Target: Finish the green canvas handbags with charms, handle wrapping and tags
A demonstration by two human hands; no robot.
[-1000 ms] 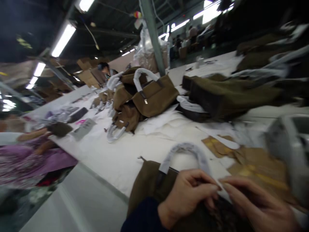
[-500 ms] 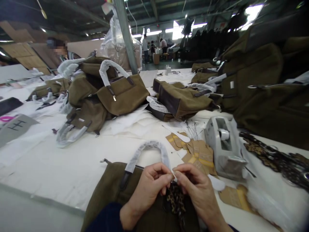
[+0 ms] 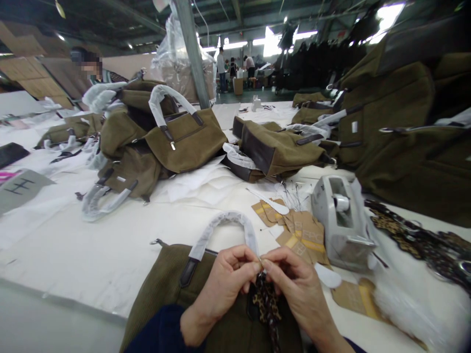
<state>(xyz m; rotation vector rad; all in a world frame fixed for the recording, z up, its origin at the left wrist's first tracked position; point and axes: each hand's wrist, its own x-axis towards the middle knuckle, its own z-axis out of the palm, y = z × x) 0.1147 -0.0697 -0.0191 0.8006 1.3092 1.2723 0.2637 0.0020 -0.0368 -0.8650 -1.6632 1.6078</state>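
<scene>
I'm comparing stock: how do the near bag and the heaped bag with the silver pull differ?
The near bag has a patterned strap over it; the heaped bag shows a silver pull. The near bag is under the left hand and right hand; the heaped bag is among other bags. Both are olive with wrapped handles.

Grey card (image 3: pixel 25 192) — a dark H-like mark (image 3: pixel 19 185); brown tags (image 3: pixel 308 234) — capitals, too blurred to read.

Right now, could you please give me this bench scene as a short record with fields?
Left hand: pinching, meets right hand
Right hand: pinching; anything held is too small to tell
Just below both: patterned charm, over olive bag
Bag handle: wrapped in white
Right side: gray tape dispenser, brown tags
Farther back: other bags
</scene>
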